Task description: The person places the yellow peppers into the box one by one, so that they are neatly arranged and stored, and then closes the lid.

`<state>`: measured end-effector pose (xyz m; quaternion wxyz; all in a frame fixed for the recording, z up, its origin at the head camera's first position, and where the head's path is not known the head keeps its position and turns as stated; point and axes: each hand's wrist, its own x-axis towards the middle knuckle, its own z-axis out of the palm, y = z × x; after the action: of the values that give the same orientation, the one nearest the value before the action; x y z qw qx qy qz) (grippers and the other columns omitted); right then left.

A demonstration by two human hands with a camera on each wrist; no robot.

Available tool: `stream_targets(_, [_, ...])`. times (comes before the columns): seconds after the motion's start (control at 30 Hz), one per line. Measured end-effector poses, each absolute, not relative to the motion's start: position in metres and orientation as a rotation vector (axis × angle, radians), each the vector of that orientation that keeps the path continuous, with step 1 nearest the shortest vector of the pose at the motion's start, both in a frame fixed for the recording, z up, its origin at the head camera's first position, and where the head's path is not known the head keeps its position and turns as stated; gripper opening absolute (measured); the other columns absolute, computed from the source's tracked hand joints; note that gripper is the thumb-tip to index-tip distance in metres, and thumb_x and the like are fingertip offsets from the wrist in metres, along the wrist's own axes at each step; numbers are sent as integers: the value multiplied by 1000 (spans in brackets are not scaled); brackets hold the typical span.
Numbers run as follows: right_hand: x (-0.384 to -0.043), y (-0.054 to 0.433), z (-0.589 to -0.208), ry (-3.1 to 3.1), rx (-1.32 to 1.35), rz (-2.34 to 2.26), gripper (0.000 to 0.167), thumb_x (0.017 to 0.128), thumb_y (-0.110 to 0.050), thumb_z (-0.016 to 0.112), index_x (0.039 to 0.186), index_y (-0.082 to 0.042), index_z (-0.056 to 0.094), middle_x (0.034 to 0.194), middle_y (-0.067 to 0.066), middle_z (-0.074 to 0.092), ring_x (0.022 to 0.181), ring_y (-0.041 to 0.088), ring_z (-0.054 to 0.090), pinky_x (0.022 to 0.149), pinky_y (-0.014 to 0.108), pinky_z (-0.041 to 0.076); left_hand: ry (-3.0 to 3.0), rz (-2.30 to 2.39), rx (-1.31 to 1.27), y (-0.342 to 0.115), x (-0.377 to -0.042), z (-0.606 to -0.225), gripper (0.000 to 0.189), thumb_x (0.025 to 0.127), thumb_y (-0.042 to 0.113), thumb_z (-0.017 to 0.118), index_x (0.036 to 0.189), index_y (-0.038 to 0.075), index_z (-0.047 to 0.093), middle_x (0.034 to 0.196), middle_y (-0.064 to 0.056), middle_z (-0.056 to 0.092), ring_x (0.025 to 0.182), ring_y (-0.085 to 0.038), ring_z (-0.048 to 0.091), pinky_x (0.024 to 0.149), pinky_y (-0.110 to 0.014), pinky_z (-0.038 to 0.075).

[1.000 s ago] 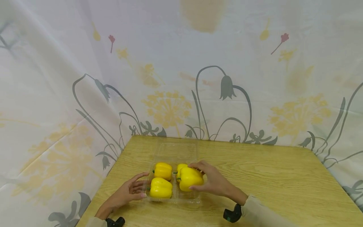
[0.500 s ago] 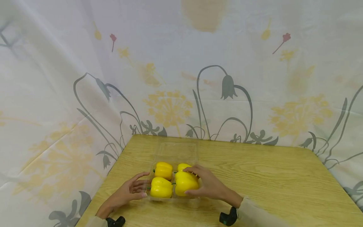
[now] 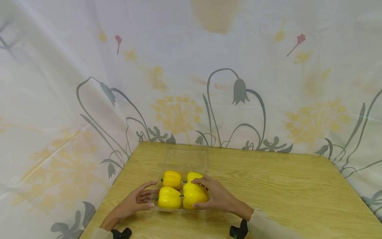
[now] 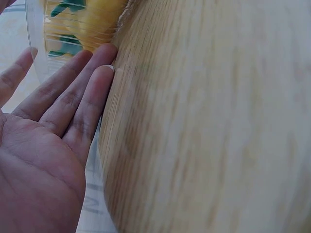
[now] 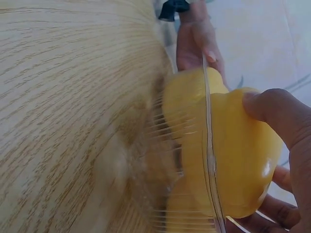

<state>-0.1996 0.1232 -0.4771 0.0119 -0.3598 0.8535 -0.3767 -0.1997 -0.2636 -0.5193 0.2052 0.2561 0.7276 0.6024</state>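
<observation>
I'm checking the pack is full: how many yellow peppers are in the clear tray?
4. Far-left pepper, far-right pepper, near-left pepper beside the left hand, and near-right pepper in the right hand's grip. None seem hidden in the clear tray.

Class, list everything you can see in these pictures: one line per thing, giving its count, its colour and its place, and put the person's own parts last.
Peppers: four, yellow with green stems, two by two in the tray.
Tray: one, clear plastic, on the table's near left part, its open lid lying behind.
Table: one, light wood grain, under the tray.
Cloth backdrop: one, pale with grey and yellow flowers, behind and beside the table.
Wrist cameras: two, black, one at each wrist.
Left hand: one, palm flat on the table, fingers straight against the tray's left side.
Right hand: one, curled round the near right pepper.
</observation>
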Motion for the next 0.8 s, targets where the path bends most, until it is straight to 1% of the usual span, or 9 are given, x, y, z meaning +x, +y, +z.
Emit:
stream_targets(0.17, [-199,122,-478,2680,-1136,-1175,68,88,-54,78,142,-17,59,123,-4,56,105,12,58,85,32,56,2023,1681,721,-264,-200,-519,73,104,6,60,165,10,21,158,-31,36,134,-10,53,104,-28,48])
stream_targets(0.3, [-198,122,-478,2699,-1105,-1152,68,88,-55,78,141,-18,60,123,-5,57,105,12,59,84,31,56,2025,1682,719,-264,-199,-519,72,104,6,60,165,9,21,158,-32,35,133,-7,53,104,-28,48])
stream_targets(0.47, [-197,122,-480,2723,-1057,-1102,69,87,-58,78,141,-18,61,124,-4,57,106,12,58,85,33,56,2032,1678,722,-263,-199,-518,72,104,6,61,165,9,21,157,-32,36,132,-7,53,104,-28,48])
stream_targets(0.63, [-196,120,-483,2742,-1052,-1074,69,86,-58,79,140,-18,61,126,-3,56,109,14,57,89,36,56,2022,1685,720,-263,-199,-518,73,104,6,60,165,8,20,157,-33,36,131,-6,54,104,-28,48])
stream_targets(0.8, [-196,119,-485,2759,-1059,-1042,70,85,-58,79,139,-17,61,128,-2,54,112,16,56,91,37,56,2022,1683,721,-263,-199,-517,73,104,6,60,165,9,21,157,-31,38,133,-10,54,104,-29,49])
